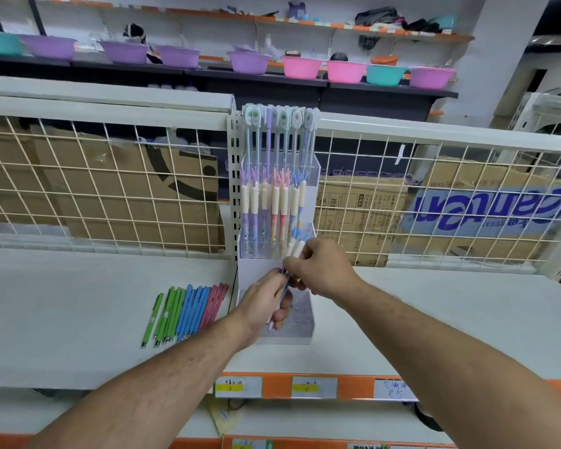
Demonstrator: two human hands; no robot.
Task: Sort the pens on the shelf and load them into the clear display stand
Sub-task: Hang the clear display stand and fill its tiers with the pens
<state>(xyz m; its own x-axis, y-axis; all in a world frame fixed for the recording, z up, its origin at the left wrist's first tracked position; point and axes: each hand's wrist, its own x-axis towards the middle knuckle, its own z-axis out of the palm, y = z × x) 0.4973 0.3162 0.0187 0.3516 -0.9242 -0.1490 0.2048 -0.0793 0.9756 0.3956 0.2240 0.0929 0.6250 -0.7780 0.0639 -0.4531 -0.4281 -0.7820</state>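
Observation:
A clear tiered display stand (306, 332) stands on the white shelf (78, 306). Its top tier holds several tall pens with flat toppers (280, 119); its middle tier holds several pastel pens with cream caps (274, 205). My left hand (266, 301) grips a small bunch of pens in front of the lower tier. My right hand (321, 265) pinches a cream-capped pen (298, 249) at the right end of the middle tier. Loose green, blue and pink pens (185, 311) lie side by side on the shelf, left of the stand.
A wire mesh panel (110, 186) backs the shelf, with cardboard boxes (467, 209) behind it. Coloured plastic bowls (302, 67) line a higher shelf beyond. Orange price strips with labels (314, 387) run along the shelf's front edge.

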